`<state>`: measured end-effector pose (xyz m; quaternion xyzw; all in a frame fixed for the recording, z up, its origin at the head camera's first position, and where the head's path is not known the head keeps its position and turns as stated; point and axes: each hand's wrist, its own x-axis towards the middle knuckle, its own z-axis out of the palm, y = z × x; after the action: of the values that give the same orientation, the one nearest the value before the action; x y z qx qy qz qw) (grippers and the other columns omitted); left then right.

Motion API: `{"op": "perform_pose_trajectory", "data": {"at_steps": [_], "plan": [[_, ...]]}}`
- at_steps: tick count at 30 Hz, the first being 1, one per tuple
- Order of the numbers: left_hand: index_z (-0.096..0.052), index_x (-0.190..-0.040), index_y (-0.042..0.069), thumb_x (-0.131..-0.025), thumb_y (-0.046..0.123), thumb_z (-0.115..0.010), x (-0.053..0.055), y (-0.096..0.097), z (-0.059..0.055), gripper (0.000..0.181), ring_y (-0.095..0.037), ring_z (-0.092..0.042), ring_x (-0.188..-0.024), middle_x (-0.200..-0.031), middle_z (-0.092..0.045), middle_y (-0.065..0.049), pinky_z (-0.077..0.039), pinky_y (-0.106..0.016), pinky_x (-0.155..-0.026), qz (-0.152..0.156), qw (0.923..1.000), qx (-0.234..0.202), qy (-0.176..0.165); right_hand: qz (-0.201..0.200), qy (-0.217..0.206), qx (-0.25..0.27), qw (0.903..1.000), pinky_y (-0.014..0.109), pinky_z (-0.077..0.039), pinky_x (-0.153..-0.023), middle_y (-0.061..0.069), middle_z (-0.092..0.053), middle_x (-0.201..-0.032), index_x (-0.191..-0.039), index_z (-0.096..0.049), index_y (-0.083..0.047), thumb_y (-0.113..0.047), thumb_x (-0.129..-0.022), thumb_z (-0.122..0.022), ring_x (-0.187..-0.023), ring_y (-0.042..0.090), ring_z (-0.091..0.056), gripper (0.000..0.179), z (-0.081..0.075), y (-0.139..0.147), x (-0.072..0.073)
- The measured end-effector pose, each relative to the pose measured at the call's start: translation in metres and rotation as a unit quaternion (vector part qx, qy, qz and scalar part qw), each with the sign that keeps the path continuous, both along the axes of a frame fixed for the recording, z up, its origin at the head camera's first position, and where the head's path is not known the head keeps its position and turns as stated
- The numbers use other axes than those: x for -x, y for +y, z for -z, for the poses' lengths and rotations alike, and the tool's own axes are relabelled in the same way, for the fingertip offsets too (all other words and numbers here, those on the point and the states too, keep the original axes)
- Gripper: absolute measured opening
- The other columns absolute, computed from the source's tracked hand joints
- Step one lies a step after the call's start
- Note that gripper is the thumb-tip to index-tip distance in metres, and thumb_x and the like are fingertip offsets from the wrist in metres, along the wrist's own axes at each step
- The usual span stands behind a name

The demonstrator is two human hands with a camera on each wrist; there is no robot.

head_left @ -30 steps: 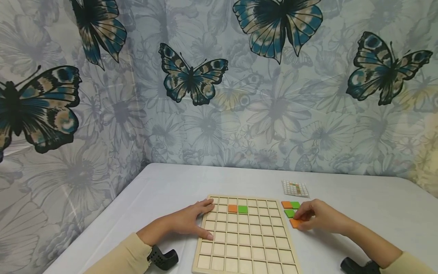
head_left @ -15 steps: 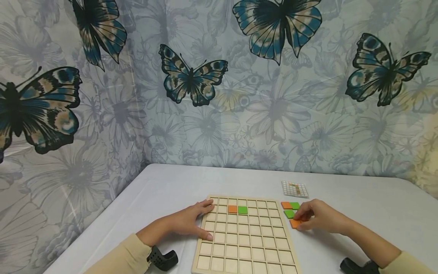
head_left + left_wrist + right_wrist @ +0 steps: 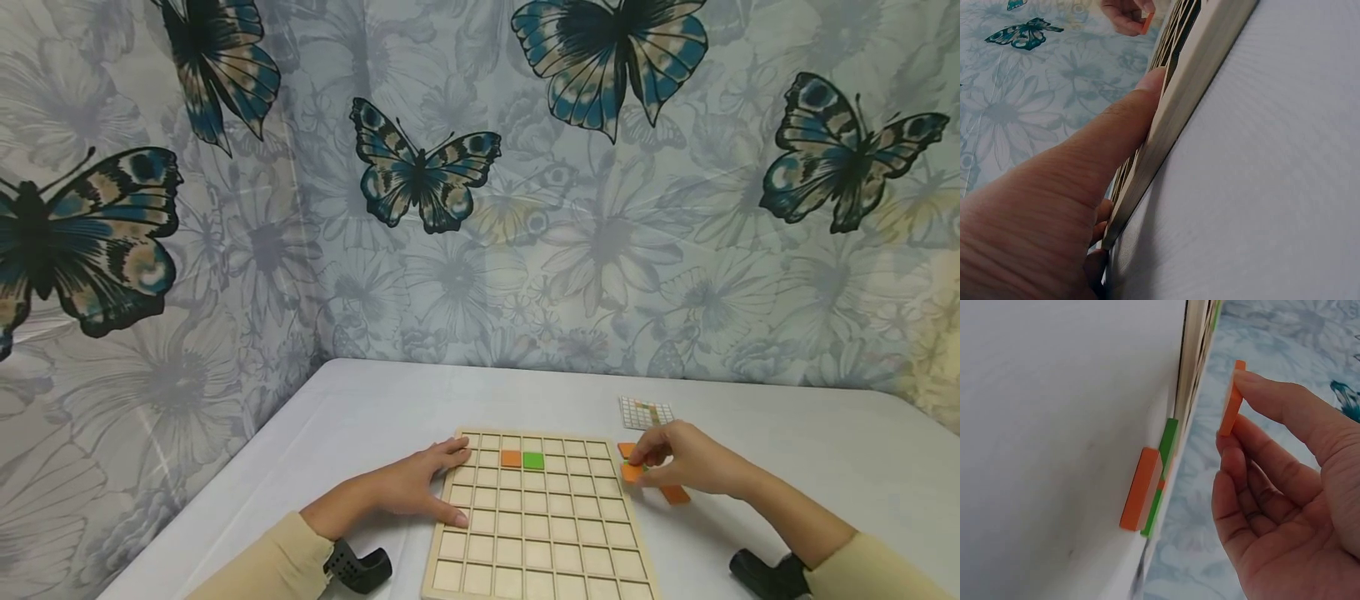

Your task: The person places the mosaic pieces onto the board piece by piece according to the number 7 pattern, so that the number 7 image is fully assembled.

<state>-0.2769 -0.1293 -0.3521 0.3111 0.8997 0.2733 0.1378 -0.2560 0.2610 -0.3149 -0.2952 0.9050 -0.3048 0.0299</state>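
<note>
Right hand (image 3: 693,460) pinches an orange tile (image 3: 632,473), pickup seemingly done; spread left hand (image 3: 411,485) touches wooden gridboard (image 3: 508,550); placing likely needs levelling.

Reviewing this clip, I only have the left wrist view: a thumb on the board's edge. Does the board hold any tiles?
Observer: Yes, the head view shows an orange tile and a green tile in neighboring compartments of the board.
Operator: And outside it?
Observer: The right wrist view shows a loose orange tile and loose green tiles on the table.
Operator: Anything farther back?
Observer: A card printed with a grid, on the table beyond the right hand.
</note>
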Motion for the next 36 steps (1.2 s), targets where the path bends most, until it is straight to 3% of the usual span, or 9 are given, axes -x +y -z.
{"op": "perform_pose_trajectory", "data": {"at_steps": [13, 25, 36], "plan": [[-0.03, -0.147, 0.013, -0.075, 0.046, -0.075, 0.001, -0.001, 0.001, 0.092, -0.029, -0.009, -0.145, -0.157, -0.015, 0.001, -0.017, -0.055, -0.113, 0.006, 1.0, -0.005, 0.001, 0.003, -0.013, 0.002, 0.9999, 0.02, -0.049, -0.064, 0.0, -0.066, -0.088, -0.091, -0.069, -0.005, -0.02, -0.078, -0.075, -0.072, 0.0, -0.054, 0.021, -0.006, -0.024, 0.011], [-0.029, -0.148, 0.012, -0.075, 0.045, -0.075, -0.001, 0.0, 0.0, 0.092, -0.024, -0.01, -0.146, -0.157, -0.015, 0.002, -0.019, -0.053, -0.113, 0.004, 0.9999, -0.009, -0.003, 0.008, 0.017, -0.014, 0.9997, 0.02, -0.048, -0.063, -0.001, -0.067, -0.084, -0.087, -0.071, -0.007, -0.02, -0.075, -0.077, -0.072, 0.002, -0.054, 0.018, -0.004, -0.044, 0.021], [-0.029, -0.148, 0.013, -0.075, 0.046, -0.075, -0.001, 0.0, 0.0, 0.092, -0.024, -0.01, -0.146, -0.157, -0.014, 0.003, -0.019, -0.053, -0.113, 0.004, 1.0, -0.006, -0.006, -0.003, -0.024, -0.002, 0.9997, 0.021, -0.049, -0.064, 0.001, -0.067, -0.083, -0.087, -0.071, -0.004, -0.018, -0.075, -0.077, -0.072, 0.008, -0.056, 0.02, -0.003, -0.062, 0.035]]}}
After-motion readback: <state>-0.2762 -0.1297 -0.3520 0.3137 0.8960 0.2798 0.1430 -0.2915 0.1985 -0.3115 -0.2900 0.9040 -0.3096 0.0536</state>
